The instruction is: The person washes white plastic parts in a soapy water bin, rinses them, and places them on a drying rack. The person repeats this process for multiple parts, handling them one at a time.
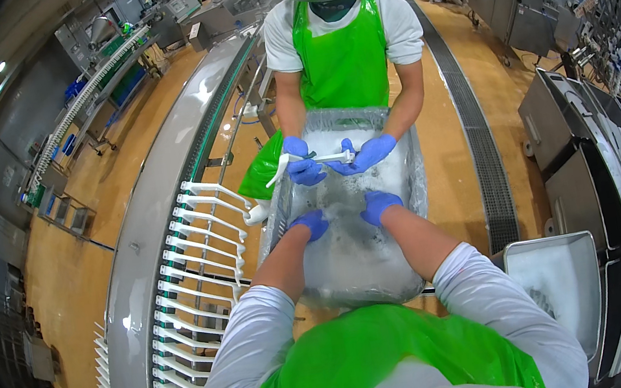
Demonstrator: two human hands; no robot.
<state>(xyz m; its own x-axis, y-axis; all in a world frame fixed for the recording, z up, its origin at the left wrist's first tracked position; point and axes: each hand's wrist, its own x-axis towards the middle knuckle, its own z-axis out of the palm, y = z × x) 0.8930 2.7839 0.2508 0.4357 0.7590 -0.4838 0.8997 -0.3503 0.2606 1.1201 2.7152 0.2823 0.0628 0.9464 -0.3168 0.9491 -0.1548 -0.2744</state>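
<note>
Soapy water fills a tub lined with clear plastic in front of me. My left hand, in a blue glove, dips into the water near the tub's left side. Opposite it, my right hand, gloved alike, reaches in by the right side. The fingers of both are partly hidden under cloudy water, so I cannot tell whether they hold anything. Just beyond, a co-worker's blue-gloved hands hold a white plastic arm over the tub.
On the left runs a steel conveyor with a row of white plastic arms sticking out toward me. The co-worker in a green apron stands across the tub. A metal basin with foam is at right, beside steel machine cabinets.
</note>
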